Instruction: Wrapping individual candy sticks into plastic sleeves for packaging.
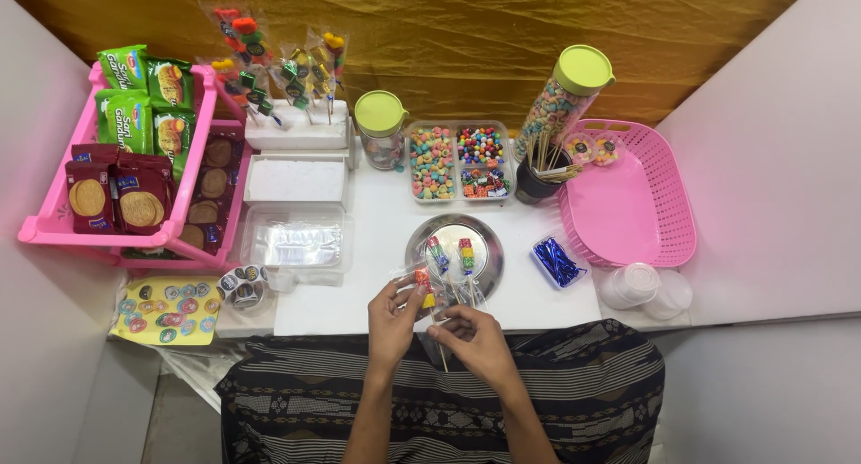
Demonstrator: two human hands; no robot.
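My left hand (392,319) pinches a candy skewer (423,283) in a clear wrapper near its coloured top. My right hand (473,333) grips the same skewer's wooden stick lower down, by the table's front edge. Just beyond them a round metal plate (482,265) carries two more wrapped candy skewers (451,253). Both hands hover over the white table (377,222) in front of my patterned lap.
Clear compartments of coloured candies (459,162), a green-lidded jar (382,128) and a tilted tall jar (563,101) stand behind the plate. A pink basket (633,199) sits right, blue twist ties (557,260) beside it. Pink snack rack (134,159), foam blocks with finished skewers (296,123), stickers (168,309) lie left.
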